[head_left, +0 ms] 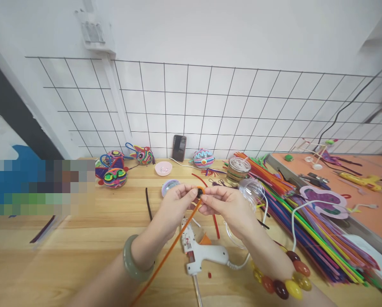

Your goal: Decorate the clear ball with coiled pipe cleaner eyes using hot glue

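Both hands meet over the middle of the wooden table. Between thumb and fingers, my left hand (179, 202) pinches an orange pipe cleaner (174, 241) near a small black coil at its upper end. My right hand (224, 204) pinches the other side of the same coil, where orange wraps round the black. The pipe cleaner's long tail runs down to the lower left, past my left wrist. Below the hands lies a white hot glue gun (206, 253) with a glue stick in its rear. A red pipe cleaner (216, 226) lies behind the right fingers, partly hidden.
Bundles of coloured pipe cleaners (308, 230) spread along the right. Colourful craft balls (114, 177), a pink dish (163, 168), a phone (179, 148) and a lidded jar (238, 170) stand at the back. A black pipe cleaner (148, 204) lies at left; a white cable (294, 221) crosses right.
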The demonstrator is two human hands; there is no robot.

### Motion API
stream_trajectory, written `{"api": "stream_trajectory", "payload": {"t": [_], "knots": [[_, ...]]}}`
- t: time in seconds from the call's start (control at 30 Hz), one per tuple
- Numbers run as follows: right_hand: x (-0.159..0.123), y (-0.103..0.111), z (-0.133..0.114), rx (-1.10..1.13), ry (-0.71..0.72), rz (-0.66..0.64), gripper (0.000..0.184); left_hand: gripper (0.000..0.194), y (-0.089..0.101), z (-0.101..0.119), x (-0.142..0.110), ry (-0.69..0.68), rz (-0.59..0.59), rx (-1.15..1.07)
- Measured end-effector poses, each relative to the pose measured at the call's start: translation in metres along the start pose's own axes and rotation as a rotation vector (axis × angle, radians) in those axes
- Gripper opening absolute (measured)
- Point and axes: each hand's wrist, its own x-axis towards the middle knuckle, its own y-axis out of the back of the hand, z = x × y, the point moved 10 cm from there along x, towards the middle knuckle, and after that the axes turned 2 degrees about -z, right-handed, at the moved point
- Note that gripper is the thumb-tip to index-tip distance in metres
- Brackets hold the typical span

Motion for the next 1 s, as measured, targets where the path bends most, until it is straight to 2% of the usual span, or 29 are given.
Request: {"api": "stream_trajectory", "payload": {"t": [0.13, 0.27, 0.4, 0.53, 0.63, 0.83, 1.0], "knots": [[0.000, 0.002, -0.001, 0.044, -0.018, 0.011, 0.022, 0.017, -0.001, 0.006, 0.002, -0.048, -0.026, 0.069], [0.004, 0.016, -0.004, 0.113, -0.015, 0.061, 0.023, 0.020, 0.009, 0.012, 0.005, -0.048, 0.028, 0.131], [0.016, 0.047, -0.010, 0.174, 0.041, 0.155, 0.024, 0.018, 0.021, 0.011, 0.009, -0.028, 0.064, 0.102], [0.025, 0.089, -0.017, 0.227, 0.119, 0.265, 0.023, 0.010, 0.035, 0.000, 0.017, 0.010, 0.085, -0.026], [0.027, 0.109, -0.018, 0.220, 0.125, 0.295, 0.021, 0.009, 0.046, -0.009, 0.022, 0.060, 0.125, -0.115], [0.032, 0.118, -0.010, 0.211, 0.108, 0.305, 0.022, 0.007, 0.045, -0.013, 0.025, 0.095, 0.091, -0.230], [0.035, 0.134, -0.010, 0.261, 0.165, 0.366, 0.017, 0.005, 0.054, -0.020, 0.028, 0.115, 0.134, -0.261]]}}
